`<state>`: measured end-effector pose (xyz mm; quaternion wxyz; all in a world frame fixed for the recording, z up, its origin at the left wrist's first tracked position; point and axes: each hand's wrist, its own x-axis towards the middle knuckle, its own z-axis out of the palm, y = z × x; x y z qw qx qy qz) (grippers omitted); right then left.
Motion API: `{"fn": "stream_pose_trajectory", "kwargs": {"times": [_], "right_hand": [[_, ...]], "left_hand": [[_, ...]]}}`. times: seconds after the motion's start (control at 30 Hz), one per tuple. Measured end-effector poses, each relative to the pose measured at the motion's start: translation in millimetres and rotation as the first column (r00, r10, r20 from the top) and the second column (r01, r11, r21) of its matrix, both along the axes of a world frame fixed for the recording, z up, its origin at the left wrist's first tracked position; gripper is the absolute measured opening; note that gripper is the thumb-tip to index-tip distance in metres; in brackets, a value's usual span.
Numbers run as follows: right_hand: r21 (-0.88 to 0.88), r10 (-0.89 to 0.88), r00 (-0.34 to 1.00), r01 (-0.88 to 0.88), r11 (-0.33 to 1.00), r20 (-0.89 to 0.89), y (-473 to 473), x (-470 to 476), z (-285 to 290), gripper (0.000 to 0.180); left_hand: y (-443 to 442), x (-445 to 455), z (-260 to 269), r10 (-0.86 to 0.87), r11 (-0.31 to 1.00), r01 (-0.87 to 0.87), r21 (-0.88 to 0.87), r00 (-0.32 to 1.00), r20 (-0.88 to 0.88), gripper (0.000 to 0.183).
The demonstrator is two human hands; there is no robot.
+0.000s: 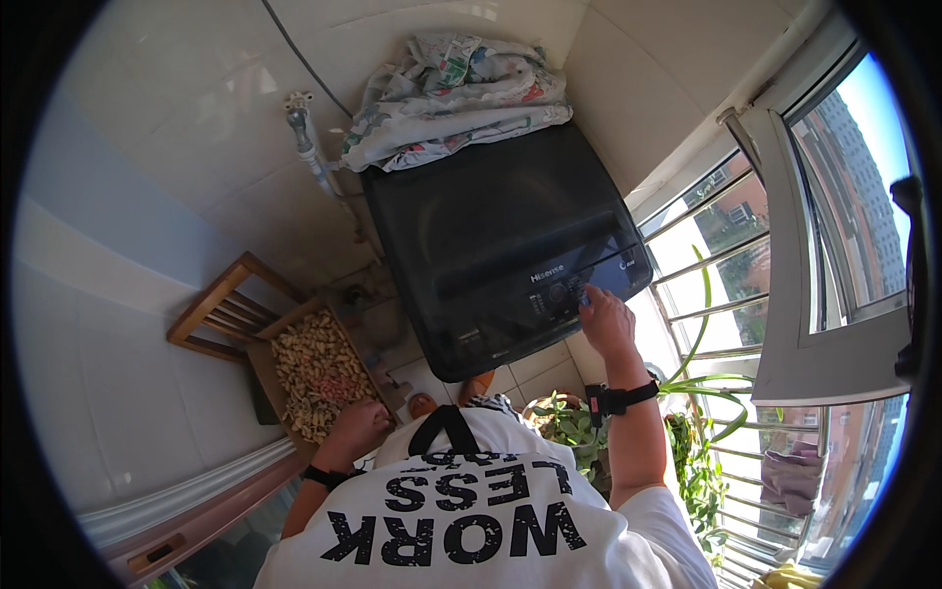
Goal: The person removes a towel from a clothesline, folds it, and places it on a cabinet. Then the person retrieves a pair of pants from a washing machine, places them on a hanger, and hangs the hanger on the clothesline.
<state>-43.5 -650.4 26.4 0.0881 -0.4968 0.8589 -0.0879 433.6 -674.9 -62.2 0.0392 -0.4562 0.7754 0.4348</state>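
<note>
A dark Hisense top-loading washing machine [508, 213] stands before me with its lid down. My right hand [609, 320] reaches to the front right of its control panel [559, 294], fingertips touching the panel beside the round dial. Nothing is seen in that hand, and its fingers are bent, partly spread. Low on the left, my left hand [364, 427] is curled with no object visible in it. It lies at the near edge of a cardboard box [259, 361] full of peanuts in their shells [320, 364], with pinkish pieces among them.
A crumpled patterned cloth [464, 103] covers the machine's back edge. Left of it, a water tap and pipe [305, 140] run down the tiled wall. A wooden chair [221, 313] stands behind the box. Potted plants [581, 434] and an open window [831, 346] line the right side.
</note>
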Motion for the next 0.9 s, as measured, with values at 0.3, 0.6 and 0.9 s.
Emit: {"fn": "stream_pose_trajectory", "kwargs": {"times": [0.3, 0.6, 0.9], "right_hand": [[-0.224, 0.22, 0.974, -0.227, 0.948, -0.055, -61, 19, 9, 0.037], [-0.077, 0.402, 0.915, -0.403, 0.912, -0.025, -99, 20, -11, 0.017], [-0.024, 0.45, 0.889, -0.454, 0.891, -0.085, -116, 18, 4, 0.03]], "left_hand": [[-1, 7, -1, 0.019, 1.0, -0.02, -0.024, 0.999, -0.051, 0.016], [4, 25, -14, -0.002, 0.991, 0.001, -0.136, 1.0, -0.004, 0.014], [-29, 31, 8, 0.196, 0.956, -0.19, -0.221, 0.981, 0.004, 0.016]]}}
